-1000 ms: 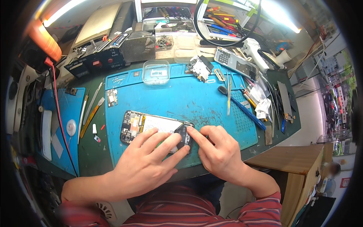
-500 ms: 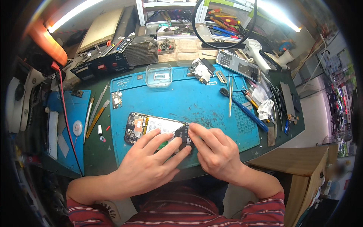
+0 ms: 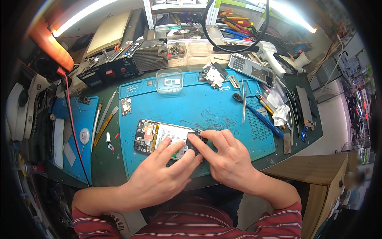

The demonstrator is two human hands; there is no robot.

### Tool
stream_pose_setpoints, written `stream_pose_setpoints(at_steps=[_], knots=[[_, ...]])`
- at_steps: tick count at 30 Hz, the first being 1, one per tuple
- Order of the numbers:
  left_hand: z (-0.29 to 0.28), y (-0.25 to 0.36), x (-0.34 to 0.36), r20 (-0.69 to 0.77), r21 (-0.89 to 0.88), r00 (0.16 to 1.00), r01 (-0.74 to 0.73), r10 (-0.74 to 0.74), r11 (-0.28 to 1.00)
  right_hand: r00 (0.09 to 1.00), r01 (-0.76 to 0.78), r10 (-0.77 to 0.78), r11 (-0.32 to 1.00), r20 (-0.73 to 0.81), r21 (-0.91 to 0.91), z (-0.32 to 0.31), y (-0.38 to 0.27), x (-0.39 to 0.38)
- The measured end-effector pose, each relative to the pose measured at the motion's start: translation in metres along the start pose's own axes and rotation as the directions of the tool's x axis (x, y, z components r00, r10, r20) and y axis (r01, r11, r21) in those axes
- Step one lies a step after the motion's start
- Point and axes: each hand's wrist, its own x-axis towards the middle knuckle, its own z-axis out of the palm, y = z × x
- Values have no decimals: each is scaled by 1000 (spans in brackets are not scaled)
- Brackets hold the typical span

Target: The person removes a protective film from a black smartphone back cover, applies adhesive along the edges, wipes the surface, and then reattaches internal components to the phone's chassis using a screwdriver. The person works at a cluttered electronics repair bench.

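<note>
An opened smartphone (image 3: 145, 135) lies on the blue repair mat (image 3: 159, 107), its white battery (image 3: 171, 132) exposed, with a black piece (image 3: 192, 141) at its right end. My left hand (image 3: 163, 177) holds the phone from the near side, fingers bent over the battery and black piece, thumb largely hidden. My right hand (image 3: 229, 161) is at the right end, index fingertip pressing on the black piece, other fingers curled round that corner. The finger contacts underneath are hidden.
Behind stand a clear box (image 3: 169, 81), loose phone parts (image 3: 214, 75) and another phone body (image 3: 252, 69). To the right lie a blue brush (image 3: 258, 115) and tweezers (image 3: 244, 103). Left are knives (image 3: 104, 127) and a red cable (image 3: 69, 111). A wooden cabinet (image 3: 310, 167) stands lower right.
My right index fingertip has moved left from the phone's end onto the black piece. My left hand stays on the phone with slightly shifted fingers. The whole view has shifted slightly.
</note>
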Motion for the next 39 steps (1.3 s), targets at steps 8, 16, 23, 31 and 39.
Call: stream_pose_setpoints(at_steps=[8,16,23,31,39], knots=[[8,12,-8,-26,147,999,-20,24,989,999,-32,31,999,-14,-17,4,-5,3],[13,36,-9,-136,329,990,13,34,944,998,60,-63,993,-20,-101,7,-4,2],[-6,17,-1,-134,-61,990,31,-39,998,988,103,-104,995,-112,-15,7,2,0],[-1,-10,8,-241,-167,971,-50,9,985,841,-500,464,863,-277,-72,-66,103,-15],[-8,-43,12,-67,-483,995,31,-72,875,692,-708,699,706,180,-16,-80,139,-4]])
